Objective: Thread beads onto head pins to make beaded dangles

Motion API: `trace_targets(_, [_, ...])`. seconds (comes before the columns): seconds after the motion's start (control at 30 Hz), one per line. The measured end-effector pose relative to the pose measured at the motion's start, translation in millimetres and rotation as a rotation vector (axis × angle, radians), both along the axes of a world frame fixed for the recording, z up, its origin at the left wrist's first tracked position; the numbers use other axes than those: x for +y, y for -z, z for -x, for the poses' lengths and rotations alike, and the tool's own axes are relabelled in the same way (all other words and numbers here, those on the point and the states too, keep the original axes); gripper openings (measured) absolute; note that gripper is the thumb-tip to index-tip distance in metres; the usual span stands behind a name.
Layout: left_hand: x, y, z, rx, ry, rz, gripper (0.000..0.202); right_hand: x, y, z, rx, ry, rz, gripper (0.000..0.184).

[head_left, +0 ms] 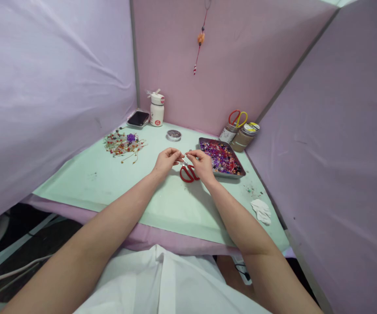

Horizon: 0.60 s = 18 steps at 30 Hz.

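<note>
Both hands meet over the middle of the table, fingertips almost touching. My left hand (169, 159) is closed in a pinch, and what sits between its fingers is too small to name. Close beside it, my right hand (200, 162) pinches as well, with its held item too fine to make out. Red-handled scissors (186, 174) lie on the table just below the fingers, partly covered by my right hand. Right of that hand stands a dark tray (229, 175) filled with purple, red and dark beads (221, 158).
A pile of strung beads (123, 145) lies at left. Behind stand a phone (138, 118), a white bottle (156, 114) and a small round dish (174, 135). Two jars (243, 137), one holding scissors (237, 118), stand back right. A crumpled white cloth (261, 212) lies front right. A beaded cord (200, 39) hangs behind.
</note>
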<state>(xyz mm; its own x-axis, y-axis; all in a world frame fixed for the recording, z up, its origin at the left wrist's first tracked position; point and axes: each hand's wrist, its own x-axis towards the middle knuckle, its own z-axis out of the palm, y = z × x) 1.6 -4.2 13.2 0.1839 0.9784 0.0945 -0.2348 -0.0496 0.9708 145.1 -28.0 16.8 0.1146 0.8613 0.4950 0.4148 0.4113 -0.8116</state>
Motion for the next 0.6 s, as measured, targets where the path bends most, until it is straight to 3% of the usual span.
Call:
trace_targets(0.33, [2.7,3.2,1.0,0.064,-0.086,-0.118,0.012,0.6,-0.3,-0.4,-0.006,0.030,0.023,0.019])
trace_targets(0.6, [2.7,-0.5,2.3,-0.181,-0.085,0.001,0.011,0.2,-1.8,-3.1,-0.031,0.072,0.012,0.020])
